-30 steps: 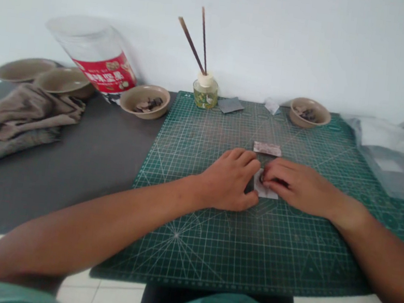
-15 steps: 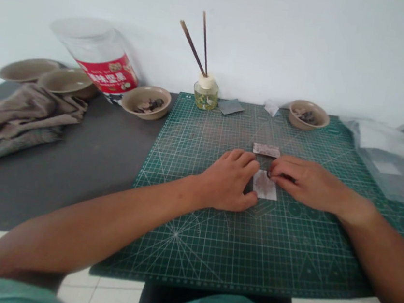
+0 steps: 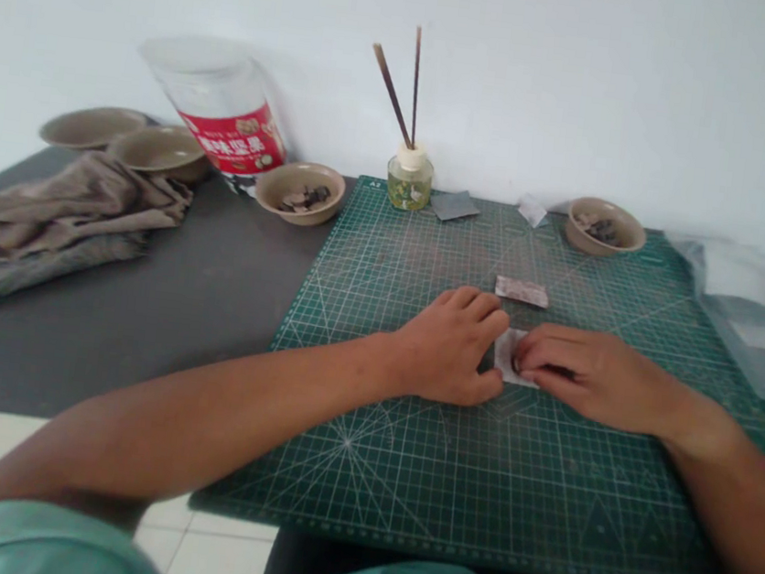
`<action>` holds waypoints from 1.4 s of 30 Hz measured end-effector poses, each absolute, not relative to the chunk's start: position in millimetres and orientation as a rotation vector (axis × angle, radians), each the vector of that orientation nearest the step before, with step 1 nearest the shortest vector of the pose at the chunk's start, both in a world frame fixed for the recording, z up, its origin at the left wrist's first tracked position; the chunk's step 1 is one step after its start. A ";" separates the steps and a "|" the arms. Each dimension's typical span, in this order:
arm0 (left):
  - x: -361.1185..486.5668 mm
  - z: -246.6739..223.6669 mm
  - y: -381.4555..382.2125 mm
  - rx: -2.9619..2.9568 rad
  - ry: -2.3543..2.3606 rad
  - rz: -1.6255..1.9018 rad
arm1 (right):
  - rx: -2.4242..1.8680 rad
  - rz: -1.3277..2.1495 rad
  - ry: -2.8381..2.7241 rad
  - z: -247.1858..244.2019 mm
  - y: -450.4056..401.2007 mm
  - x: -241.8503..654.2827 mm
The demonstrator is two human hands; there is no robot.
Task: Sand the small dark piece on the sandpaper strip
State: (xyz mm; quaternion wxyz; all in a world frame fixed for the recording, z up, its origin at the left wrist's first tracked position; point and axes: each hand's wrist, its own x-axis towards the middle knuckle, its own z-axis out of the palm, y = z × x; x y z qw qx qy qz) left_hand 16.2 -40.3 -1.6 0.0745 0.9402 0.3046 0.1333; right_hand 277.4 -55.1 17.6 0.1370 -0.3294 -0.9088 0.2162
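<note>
on the cutting mat [image 3: 471, 481], paper [image 3: 506, 352] beneath right fingers [image 3: 549, 366].

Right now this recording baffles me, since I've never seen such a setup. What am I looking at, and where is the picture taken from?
One camera worn on a person's head looks forward and down, so both bare arms enter from below. On a green cutting mat, the right hand has its fingers on a small white paper, and the left hand lies beside it. A brownish strip lies just beyond, and a tan bowl sits at the mat's far edge.
</note>
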 end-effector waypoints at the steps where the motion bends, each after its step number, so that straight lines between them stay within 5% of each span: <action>1: 16.1 -1.8 -40.3 2.823 0.913 0.405 | -0.949 0.621 -2.631 16.0 -56.0 275.3; 6: 16.0 -2.2 -40.1 2.828 0.922 0.424 | -1.145 0.409 -2.559 12.2 -49.1 280.2; 12: 16.4 -0.8 -40.8 2.815 0.919 0.410 | -0.941 0.653 -2.607 15.4 -58.0 278.3; 18: 16.0 -3.7 -39.9 2.826 0.922 0.438 | -1.189 0.258 -2.585 10.2 -52.0 278.1; 24: 15.6 0.0 -41.2 2.817 0.902 0.401 | -0.951 0.559 -2.654 15.7 -57.4 282.6; 30: 14.9 2.5 -40.4 2.790 0.932 0.378 | -1.107 0.319 -2.641 13.6 -53.3 274.7; 36: 15.7 1.1 -39.2 2.776 0.926 0.381 | -0.955 0.619 -2.633 14.0 -59.2 275.1; 42: 14.8 0.8 -40.2 2.783 0.931 0.385 | -1.143 0.444 -2.569 12.7 -51.4 273.7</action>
